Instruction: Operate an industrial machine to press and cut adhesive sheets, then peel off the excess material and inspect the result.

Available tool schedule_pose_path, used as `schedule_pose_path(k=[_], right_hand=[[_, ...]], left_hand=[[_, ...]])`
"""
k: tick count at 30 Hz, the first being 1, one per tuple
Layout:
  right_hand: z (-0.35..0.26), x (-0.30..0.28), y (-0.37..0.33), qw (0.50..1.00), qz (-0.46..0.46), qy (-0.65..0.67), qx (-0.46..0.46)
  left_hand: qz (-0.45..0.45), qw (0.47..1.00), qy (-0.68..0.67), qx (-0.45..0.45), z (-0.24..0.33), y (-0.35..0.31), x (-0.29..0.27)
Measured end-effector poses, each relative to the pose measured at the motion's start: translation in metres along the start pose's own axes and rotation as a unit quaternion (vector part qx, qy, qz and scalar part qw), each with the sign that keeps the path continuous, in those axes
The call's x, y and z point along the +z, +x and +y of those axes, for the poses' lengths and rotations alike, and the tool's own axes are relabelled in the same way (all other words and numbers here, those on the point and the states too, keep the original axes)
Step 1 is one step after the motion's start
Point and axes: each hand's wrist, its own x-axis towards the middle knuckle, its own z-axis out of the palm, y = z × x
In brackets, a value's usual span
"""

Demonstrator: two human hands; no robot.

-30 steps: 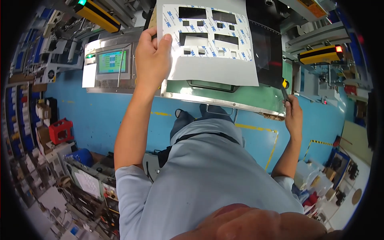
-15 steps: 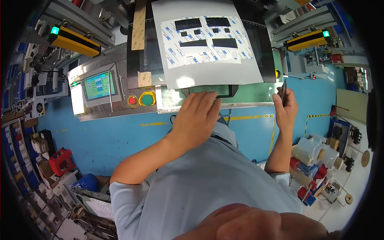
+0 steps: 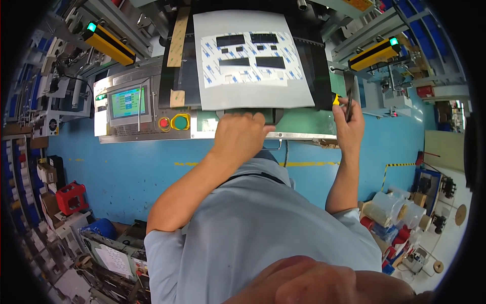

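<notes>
Noted a flat green work surface (image 3: 304, 120) with a bright metal front edge, standing over a blue floor (image 3: 121, 175) with yellow marking lines. Observed on it a flat black plate (image 3: 317, 83), bearing a pale smooth sheet (image 3: 253, 96) topped by a white, blue-printed rectangular panel (image 3: 248, 53) with large and small cut-outs. Found tan strips (image 3: 178, 40) left of the sheet, and yellow-and-black bar-shaped housings (image 3: 111, 43) with lit green lamps on both flanks.

Recorded left hand (image 3: 240, 134) with fingers curled around a black bar handle (image 3: 277, 116) just in front of the sheet; fingertips hidden. Recorded right hand (image 3: 350, 124) grasping a slim dark tool (image 3: 349, 101) at the surface's right end; cannot tell its kind.

Logged shelving (image 3: 15, 172) at far left with small blue and white bins; cannot make out contents. Logged clear plastic-wrapped rolls (image 3: 392, 205) heaped at right.

Saw repeated blue lettering in slanted rows across the panel. Saw lines of small text on a green-lit rectangular screen (image 3: 125, 103), left of a red round button (image 3: 164, 122) and a yellow-collared green button (image 3: 180, 121).
</notes>
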Motion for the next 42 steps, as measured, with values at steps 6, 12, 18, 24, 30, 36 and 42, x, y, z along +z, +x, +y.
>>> schedule_pose_path(k=[6, 12, 18, 24, 30, 36, 42], right_hand=[[-0.032, -0.020, -0.026, 0.984, -0.169, -0.032, -0.050], [-0.051, 0.006, -0.023, 0.949, -0.201, -0.142, -0.196], [-0.067, 0.028, -0.002, 0.937, -0.144, -0.183, -0.259], [-0.068, 0.038, 0.018, 0.930, -0.161, -0.219, -0.247], [-0.079, 0.024, 0.050, 0.932, -0.295, -0.125, -0.171], [-0.102, 0.062, 0.080, 0.876, -0.393, -0.138, -0.244], [-0.098, 0.103, 0.088, 0.835, -0.380, -0.144, -0.371]], left_hand=[[-0.019, 1.000, -0.010, 0.000, 0.015, -0.027, -0.009], [-0.068, 0.997, -0.020, -0.009, 0.006, -0.025, -0.011], [0.164, 0.954, -0.207, 0.142, -0.017, -0.034, -0.042], [0.110, 0.992, -0.058, -0.002, -0.078, 0.007, -0.071], [0.075, 0.997, -0.036, -0.008, -0.098, 0.019, -0.069], [0.052, 0.997, -0.055, -0.009, -0.109, 0.021, -0.074], [0.055, 0.996, -0.065, -0.001, -0.117, 0.021, -0.073]])
